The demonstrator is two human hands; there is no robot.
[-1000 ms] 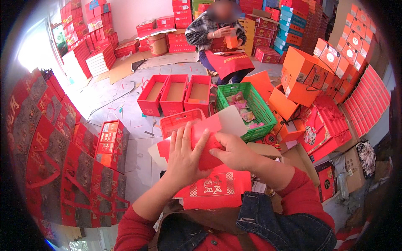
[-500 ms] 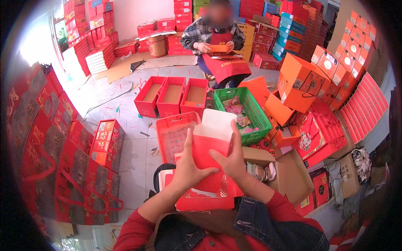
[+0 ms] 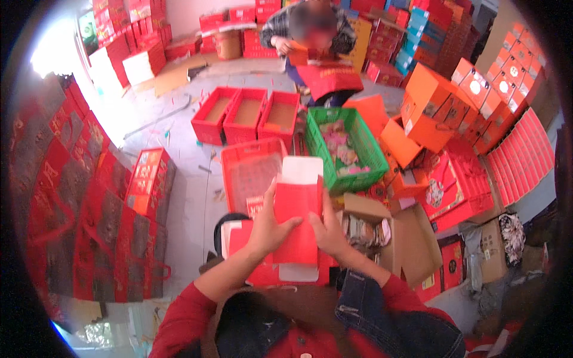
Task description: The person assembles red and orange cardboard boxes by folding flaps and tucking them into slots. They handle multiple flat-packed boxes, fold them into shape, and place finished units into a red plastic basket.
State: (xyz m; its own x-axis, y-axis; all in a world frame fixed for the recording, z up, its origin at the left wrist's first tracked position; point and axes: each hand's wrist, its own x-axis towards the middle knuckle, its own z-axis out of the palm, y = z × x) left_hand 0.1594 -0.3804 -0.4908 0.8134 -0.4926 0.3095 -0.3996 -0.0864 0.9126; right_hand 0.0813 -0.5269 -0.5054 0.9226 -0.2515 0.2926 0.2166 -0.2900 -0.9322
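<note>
On the far left, red and grey gift bags (image 3: 98,221) stand packed side by side, probably so that each props up the next. Then come three open red boxes (image 3: 241,132), lined up on the floor with mouths upward, which leaves their insides easy to reach, and, nearer the person, a red crate (image 3: 253,144). The left hand (image 3: 268,230) is half curled around the left side of a red carton (image 3: 298,206), its thumb across the front. The carton is held before the chest, white flaps showing at both ends. The right hand (image 3: 329,232) grips the other side likewise, half curled; this opposed pressure likely keeps the thin walls steady. Rightward, a green basket (image 3: 358,183) and a brown cardboard box (image 3: 419,247) stand open-topped, their small packets accessible from above.
</note>
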